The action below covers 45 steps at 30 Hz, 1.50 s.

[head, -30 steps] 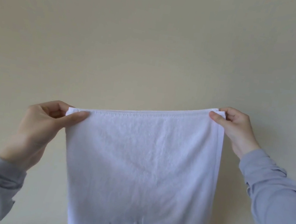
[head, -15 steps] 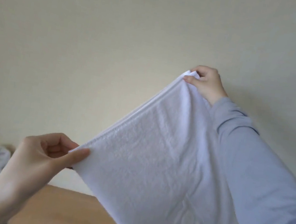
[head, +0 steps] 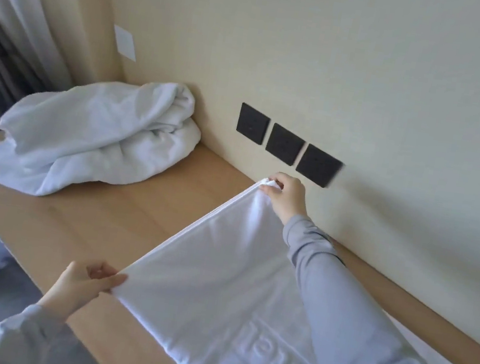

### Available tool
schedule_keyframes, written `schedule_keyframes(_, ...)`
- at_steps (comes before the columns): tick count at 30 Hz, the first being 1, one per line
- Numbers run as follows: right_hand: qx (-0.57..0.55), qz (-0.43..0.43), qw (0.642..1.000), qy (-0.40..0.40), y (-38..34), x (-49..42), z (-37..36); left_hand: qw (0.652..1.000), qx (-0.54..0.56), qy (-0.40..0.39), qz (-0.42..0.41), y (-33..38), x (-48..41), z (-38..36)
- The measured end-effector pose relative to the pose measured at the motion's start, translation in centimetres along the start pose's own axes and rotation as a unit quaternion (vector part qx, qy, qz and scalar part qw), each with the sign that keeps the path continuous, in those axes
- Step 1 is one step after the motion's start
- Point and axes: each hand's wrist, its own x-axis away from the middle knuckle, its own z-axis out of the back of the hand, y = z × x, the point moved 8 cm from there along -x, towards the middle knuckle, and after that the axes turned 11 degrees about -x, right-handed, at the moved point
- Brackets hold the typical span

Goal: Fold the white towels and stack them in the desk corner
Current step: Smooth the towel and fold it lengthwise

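A white towel [head: 217, 281] with raised lettering is stretched out low over the wooden desk [head: 95, 222]. My left hand [head: 83, 286] pinches its near corner at the desk's front edge. My right hand [head: 286, 198] pinches the far corner close to the wall, my sleeve lying across the cloth. A crumpled heap of white towels [head: 93, 135] lies in the desk's far left corner.
Three dark wall sockets [head: 284, 145] sit just above the desk behind my right hand. A white wall plate [head: 125, 43] and curtains [head: 12, 32] are at the left. Bare wood shows between the heap and the held towel.
The towel hung upright in front of the wall before. Both hands have brought it down over the desk, right hand reaching toward the wall, and the view has tilted down.
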Motion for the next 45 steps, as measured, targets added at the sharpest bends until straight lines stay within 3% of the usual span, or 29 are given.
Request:
schedule_keyframes(5, 0.1, -0.004, 0.993, -0.067, -0.2, -5.2, -10.9, 0.998, -0.037, -0.025, 0.04, -4.5, -3.7, 1.2)
schedule_keyframes(10, 0.135, -0.056, 0.982, -0.117, 3.8, -8.0, -18.3, 0.989, -0.116, 0.036, 0.09, -8.1, -5.6, 2.2)
schedule_keyframes(12, 0.166, -0.07, 0.974, -0.141, 5.4, -8.7, -20.5, 0.979, -0.174, 0.075, 0.075, -7.9, -6.1, 2.7)
schedule_keyframes(16, 0.226, 0.009, 0.963, -0.144, 5.3, -7.8, -22.6, 0.929, -0.317, 0.166, -0.097, -2.8, -7.2, 0.9)
schedule_keyframes(20, 0.168, 0.202, 0.961, -0.09, 2.5, -1.7, -21.6, 0.879, -0.402, 0.111, -0.232, 3.2, -8.2, -5.8)
schedule_keyframes(23, 0.182, 0.323, 0.906, -0.202, 3.2, 6.1, -23.1, 0.793, -0.489, 0.029, -0.362, 3.4, -7.9, -10.5)
schedule_keyframes(25, 0.212, 0.354, 0.86, -0.298, 5.3, 9.2, -24.2, 0.777, -0.499, 0.021, -0.384, 1.4, -7.9, -10.6)
schedule_keyframes(29, 0.307, 0.337, 0.816, -0.356, 8.2, 4.7, -25.3, 0.806, -0.474, 0.031, -0.354, -1.2, -8.5, -8.8)
schedule_keyframes(34, 0.339, 0.22, 0.868, -0.288, 8.5, -3.0, -26.5, 0.821, -0.455, 0.024, -0.343, -1.1, -8.8, -8.7)
schedule_keyframes(39, 0.318, 0.19, 0.886, -0.279, 8.1, -3.5, -26.6, 0.829, -0.436, 0.023, -0.349, -0.4, -8.9, -8.0)
schedule_keyframes(41, 0.27, 0.209, 0.899, -0.276, 6.6, -3.2, -26.3, 0.874, -0.356, 0.05, -0.326, -0.1, -9.3, -7.0)
schedule_keyframes(43, 0.232, 0.283, 0.894, -0.26, 4.2, -2.2, -26.0, 0.936, -0.232, 0.111, -0.242, -0.3, -10.2, -5.1)
schedule_keyframes(45, 0.213, 0.344, 0.879, -0.251, 2.7, -0.8, -26.0, 0.959, -0.158, 0.177, -0.152, -0.9, -10.7, -3.9)
